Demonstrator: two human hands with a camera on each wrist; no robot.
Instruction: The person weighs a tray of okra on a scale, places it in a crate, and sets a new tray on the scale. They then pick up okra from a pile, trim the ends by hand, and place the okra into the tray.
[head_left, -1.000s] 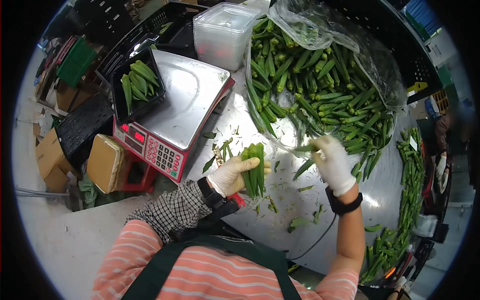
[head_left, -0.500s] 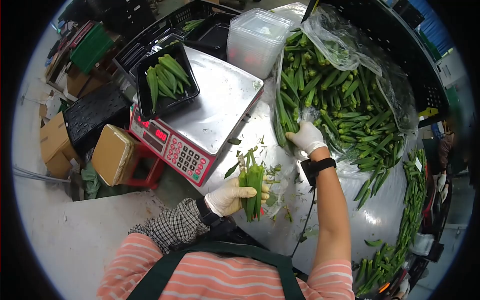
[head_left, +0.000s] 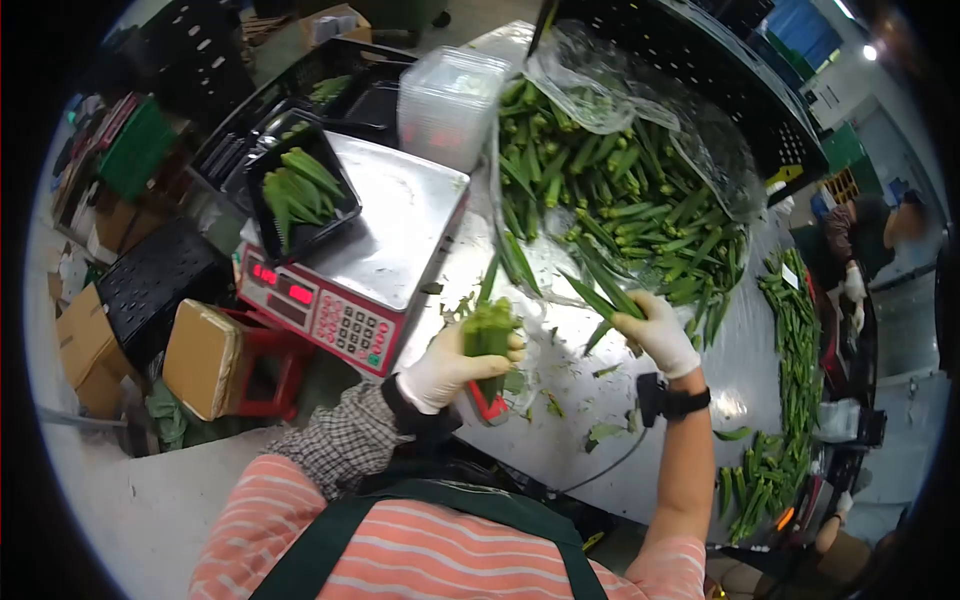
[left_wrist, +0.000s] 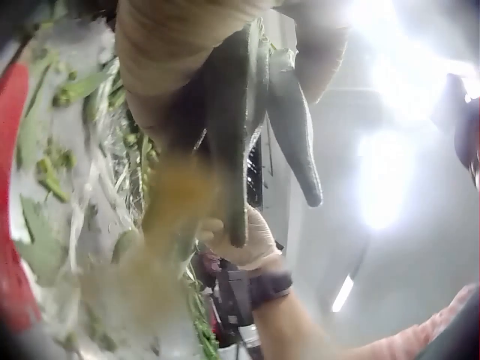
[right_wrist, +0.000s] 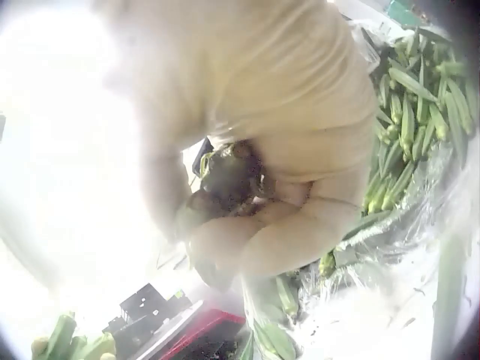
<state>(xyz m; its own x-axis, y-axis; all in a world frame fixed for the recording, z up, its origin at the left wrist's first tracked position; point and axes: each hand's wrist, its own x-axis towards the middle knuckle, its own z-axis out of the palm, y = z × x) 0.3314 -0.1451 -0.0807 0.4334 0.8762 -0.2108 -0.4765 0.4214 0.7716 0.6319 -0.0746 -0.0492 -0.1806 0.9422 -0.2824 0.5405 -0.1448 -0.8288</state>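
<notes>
The white-gloved left hand (head_left: 440, 370) is gripping a thick bundle of green okra (head_left: 486, 345) over the shiny metal table (head_left: 738, 385); the white-gloved right hand (head_left: 660, 335) is grasping a few slender green pods (head_left: 588, 296) near the big okra heap (head_left: 640, 190).

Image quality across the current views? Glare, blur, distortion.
Head: fisheye bowing with black corners; glare on the scale and table; red digits smeared. Left wrist: lights blown out, okra dull grey-green, plus a yellowish foreground smear I can't identify. Right wrist: left side washed white; right hand fills the upper middle, soft.
</notes>
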